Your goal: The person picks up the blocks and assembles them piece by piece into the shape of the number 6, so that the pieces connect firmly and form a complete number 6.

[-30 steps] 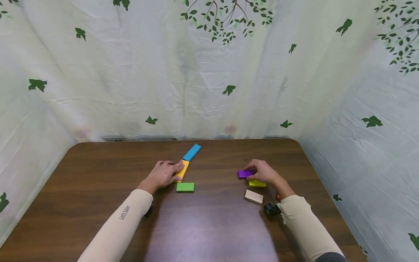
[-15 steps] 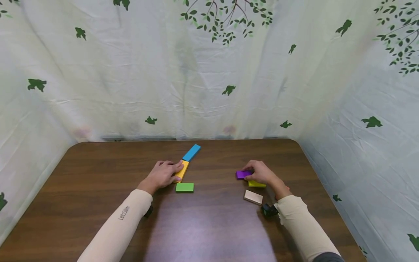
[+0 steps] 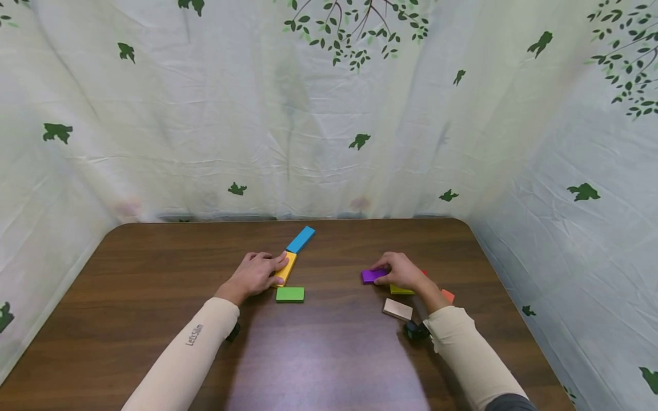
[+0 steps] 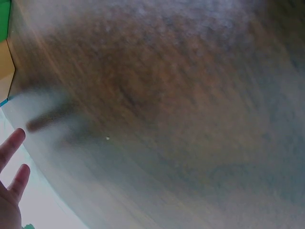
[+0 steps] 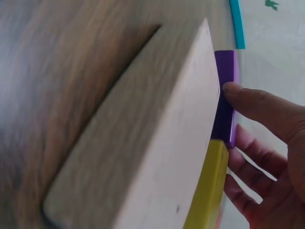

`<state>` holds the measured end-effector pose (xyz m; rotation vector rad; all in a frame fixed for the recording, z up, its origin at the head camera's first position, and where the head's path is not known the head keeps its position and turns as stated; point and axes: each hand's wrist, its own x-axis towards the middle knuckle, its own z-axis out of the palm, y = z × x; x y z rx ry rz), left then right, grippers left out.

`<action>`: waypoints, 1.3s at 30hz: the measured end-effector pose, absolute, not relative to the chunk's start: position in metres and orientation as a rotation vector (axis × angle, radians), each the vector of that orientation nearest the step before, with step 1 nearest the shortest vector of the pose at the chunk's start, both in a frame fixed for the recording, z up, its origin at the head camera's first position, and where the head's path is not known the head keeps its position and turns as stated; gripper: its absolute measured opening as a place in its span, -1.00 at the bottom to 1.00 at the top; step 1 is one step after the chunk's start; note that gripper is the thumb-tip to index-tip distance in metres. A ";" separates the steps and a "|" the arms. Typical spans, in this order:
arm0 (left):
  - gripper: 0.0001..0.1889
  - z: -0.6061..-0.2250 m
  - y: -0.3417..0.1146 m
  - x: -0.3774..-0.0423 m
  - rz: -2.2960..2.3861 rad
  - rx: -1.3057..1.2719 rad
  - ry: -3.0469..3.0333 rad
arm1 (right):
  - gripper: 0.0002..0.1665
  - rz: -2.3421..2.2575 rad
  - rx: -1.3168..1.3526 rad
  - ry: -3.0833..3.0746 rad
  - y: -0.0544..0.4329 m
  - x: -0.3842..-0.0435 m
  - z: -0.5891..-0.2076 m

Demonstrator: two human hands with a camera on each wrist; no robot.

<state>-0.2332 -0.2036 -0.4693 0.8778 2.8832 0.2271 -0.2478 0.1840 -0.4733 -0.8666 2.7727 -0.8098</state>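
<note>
My left hand (image 3: 253, 275) rests at an orange-yellow block (image 3: 288, 268), thumb at its near end and index finger at its far end. That block meets a blue block (image 3: 300, 239) end to end, slanting away. A green block (image 3: 290, 295) lies just nearer. At the right, my right hand (image 3: 403, 271) pinches a purple block (image 3: 371, 277) between thumb and fingers; the right wrist view shows the thumb against the purple block (image 5: 224, 112). Beneath that hand lies a yellow block (image 3: 401, 290), partly hidden. Two outstretched fingers of the left hand (image 4: 10, 191) show in the left wrist view.
A pale wooden block (image 3: 397, 309) lies near the right wrist. A red-orange block (image 3: 448, 296) shows beside the right forearm, and a bit of red peeks out behind the right hand. The brown table (image 3: 329, 354) ends at a leaf-printed curtain (image 3: 288, 114).
My right hand has moved left with the purple block, away from the yellow one. More red shows behind the right hand and forearm. The left hand stays still.
</note>
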 end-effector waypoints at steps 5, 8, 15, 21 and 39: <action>-0.34 -0.469 -0.204 -0.234 0.229 0.870 2.877 | -0.68 -0.788 -0.898 2.759 0.177 -0.248 -0.472; -0.34 -0.469 -0.204 -0.234 0.230 0.874 2.875 | -0.68 -0.776 -0.905 2.753 0.173 -0.248 -0.470; -0.35 -0.468 -0.203 -0.232 0.225 0.875 2.879 | -0.66 -0.759 -0.875 2.739 0.172 -0.246 -0.469; -0.35 -0.469 -0.204 -0.232 0.228 0.873 2.878 | -0.66 -0.757 -0.922 2.722 0.169 -0.246 -0.468; -0.35 -0.470 -0.205 -0.233 0.232 0.857 2.876 | -0.67 -0.832 -0.922 2.656 0.139 -0.247 -0.470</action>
